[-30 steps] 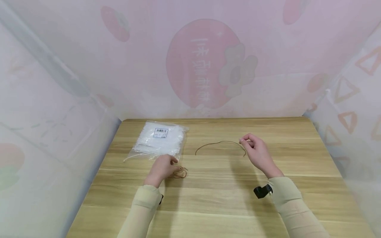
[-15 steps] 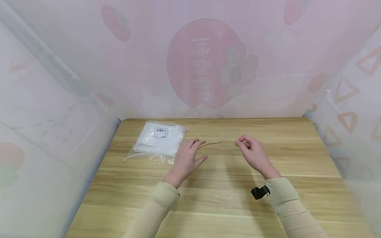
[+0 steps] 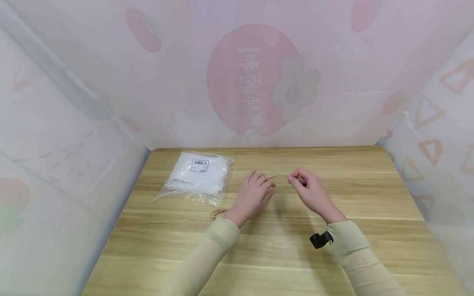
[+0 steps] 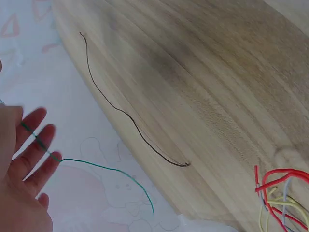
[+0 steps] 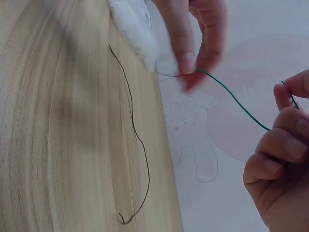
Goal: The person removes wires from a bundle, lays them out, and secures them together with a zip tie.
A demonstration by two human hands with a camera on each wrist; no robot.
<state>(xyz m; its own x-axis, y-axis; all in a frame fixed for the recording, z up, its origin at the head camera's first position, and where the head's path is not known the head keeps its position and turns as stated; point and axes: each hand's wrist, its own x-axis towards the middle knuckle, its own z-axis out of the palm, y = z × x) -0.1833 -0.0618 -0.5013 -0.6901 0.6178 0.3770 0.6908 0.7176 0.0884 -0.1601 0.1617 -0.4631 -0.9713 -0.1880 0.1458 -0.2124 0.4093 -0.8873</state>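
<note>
My right hand (image 3: 312, 193) pinches one end of a thin green wire (image 5: 234, 100) between thumb and forefinger, above the table. My left hand (image 3: 252, 197) has the same wire between its thumb and extended fingers, a short way along it; its fingertips blur in the right wrist view. Past the left fingers, the wire's free end (image 4: 133, 179) hangs in a curve. Below the hands, a thin dark wire (image 4: 130, 116) lies loosely bent on the wood. A small bundle of red, yellow and grey wires (image 4: 285, 198) rests by the left wrist.
A clear plastic bag (image 3: 200, 174) full of white strips, with a barcode label, lies at the back left of the wooden table (image 3: 281, 267). Printed fabric walls (image 3: 177, 82) stand behind and on both sides.
My left hand has left the wire bundle and moved right and forward to the wire by the right hand. The right hand has shifted slightly left, still pinching.
</note>
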